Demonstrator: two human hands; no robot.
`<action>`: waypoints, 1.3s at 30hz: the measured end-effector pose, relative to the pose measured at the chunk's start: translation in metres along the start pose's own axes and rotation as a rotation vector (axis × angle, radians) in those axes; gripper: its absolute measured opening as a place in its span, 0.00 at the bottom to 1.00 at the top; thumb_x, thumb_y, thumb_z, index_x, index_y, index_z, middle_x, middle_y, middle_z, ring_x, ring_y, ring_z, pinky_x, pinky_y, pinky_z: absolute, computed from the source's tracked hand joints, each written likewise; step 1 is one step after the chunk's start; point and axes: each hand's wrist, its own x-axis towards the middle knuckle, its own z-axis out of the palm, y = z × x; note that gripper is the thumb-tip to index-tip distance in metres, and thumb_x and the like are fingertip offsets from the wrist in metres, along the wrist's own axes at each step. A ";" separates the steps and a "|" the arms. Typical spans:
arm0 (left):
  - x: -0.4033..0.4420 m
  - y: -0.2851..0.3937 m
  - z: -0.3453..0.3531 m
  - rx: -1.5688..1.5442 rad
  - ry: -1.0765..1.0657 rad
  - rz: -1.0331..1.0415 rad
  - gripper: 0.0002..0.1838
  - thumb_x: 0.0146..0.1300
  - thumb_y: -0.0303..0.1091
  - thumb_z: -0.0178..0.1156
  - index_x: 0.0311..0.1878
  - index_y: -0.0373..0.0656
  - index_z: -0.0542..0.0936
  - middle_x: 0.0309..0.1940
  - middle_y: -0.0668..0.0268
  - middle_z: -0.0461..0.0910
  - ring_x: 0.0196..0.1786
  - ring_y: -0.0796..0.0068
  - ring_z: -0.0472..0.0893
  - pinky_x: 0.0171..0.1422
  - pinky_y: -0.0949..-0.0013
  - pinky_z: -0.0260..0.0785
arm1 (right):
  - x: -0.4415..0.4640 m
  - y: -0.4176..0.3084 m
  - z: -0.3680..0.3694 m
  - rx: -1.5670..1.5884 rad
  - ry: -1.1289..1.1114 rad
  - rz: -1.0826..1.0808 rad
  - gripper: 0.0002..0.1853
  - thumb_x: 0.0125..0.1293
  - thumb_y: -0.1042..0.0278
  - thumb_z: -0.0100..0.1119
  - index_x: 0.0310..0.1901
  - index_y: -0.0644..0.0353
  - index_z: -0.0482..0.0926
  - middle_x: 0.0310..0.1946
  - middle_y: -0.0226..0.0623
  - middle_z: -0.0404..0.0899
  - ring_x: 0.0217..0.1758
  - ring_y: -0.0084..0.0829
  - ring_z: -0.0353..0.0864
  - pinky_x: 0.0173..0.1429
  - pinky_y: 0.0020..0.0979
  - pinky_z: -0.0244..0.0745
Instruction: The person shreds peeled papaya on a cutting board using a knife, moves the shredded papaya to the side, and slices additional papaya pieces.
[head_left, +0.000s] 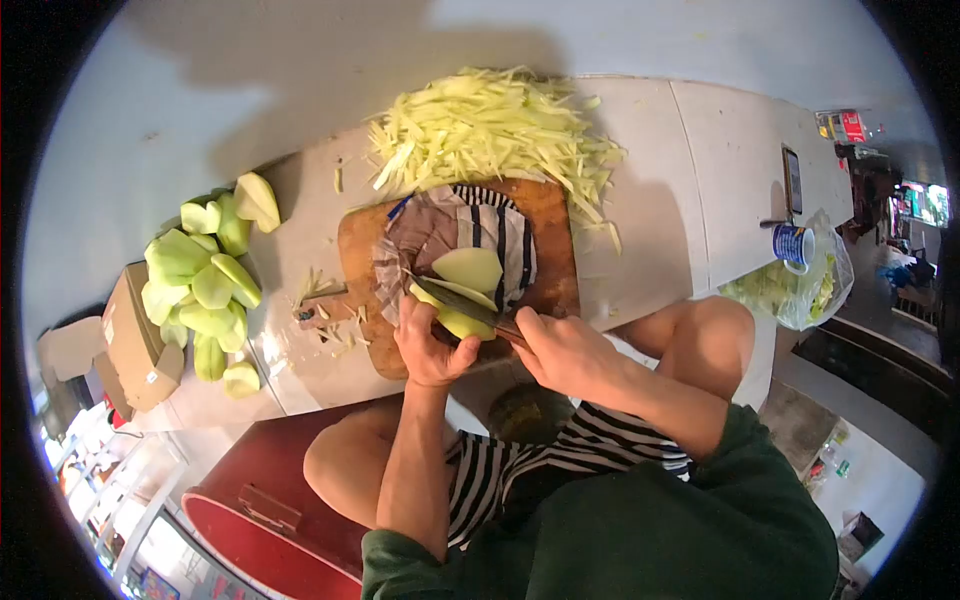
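Note:
My right hand (560, 350) grips the handle of a knife (462, 302), its dark blade lying across a pale green vegetable piece (466, 326). Fingers of my left hand (430, 345) are closed around the near left side of that piece, close to the blade. Just beyond the knife, another smooth pale slice (468, 266) rests on a crumpled striped cloth (515, 245). Under the cloth is a wooden cutting board (556, 235). A large heap of thin pale green strips (490, 125) lies behind the board, some reaching its right edge.
Peeled green pieces (205, 275) are piled at left beside a cardboard box (140, 335). Small scraps (340, 335) lie left of the board. A blue patterned mug (792, 245), a phone (792, 180) and a plastic bag (815, 285) are at right. Below left stands a red tub (270, 500).

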 end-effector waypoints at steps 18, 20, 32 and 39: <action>0.005 -0.002 0.003 -0.038 0.047 0.026 0.41 0.61 0.66 0.67 0.62 0.41 0.71 0.44 0.52 0.80 0.43 0.48 0.80 0.42 0.52 0.74 | -0.028 -0.049 -0.053 -0.015 -0.129 0.092 0.14 0.70 0.68 0.62 0.43 0.66 0.66 0.26 0.55 0.79 0.25 0.57 0.83 0.26 0.50 0.77; 0.003 -0.003 0.001 -0.015 0.055 0.076 0.40 0.61 0.65 0.68 0.62 0.41 0.71 0.43 0.53 0.80 0.42 0.49 0.80 0.41 0.53 0.74 | -0.020 -0.034 -0.034 -0.019 -0.130 0.103 0.13 0.69 0.70 0.63 0.41 0.67 0.67 0.25 0.54 0.79 0.26 0.57 0.82 0.25 0.49 0.74; 0.002 -0.003 0.007 -0.116 0.082 -0.020 0.40 0.60 0.64 0.69 0.60 0.39 0.72 0.42 0.54 0.81 0.37 0.54 0.79 0.39 0.57 0.74 | -0.033 -0.056 -0.053 0.024 -0.092 0.088 0.14 0.69 0.70 0.63 0.42 0.67 0.67 0.28 0.54 0.80 0.24 0.56 0.82 0.24 0.47 0.75; 0.003 -0.008 0.006 -0.117 0.060 0.021 0.39 0.59 0.60 0.71 0.61 0.38 0.73 0.50 0.50 0.82 0.42 0.51 0.81 0.42 0.57 0.75 | -0.037 -0.056 -0.050 0.010 -0.090 0.099 0.14 0.69 0.70 0.64 0.42 0.67 0.67 0.27 0.52 0.79 0.25 0.55 0.82 0.24 0.47 0.75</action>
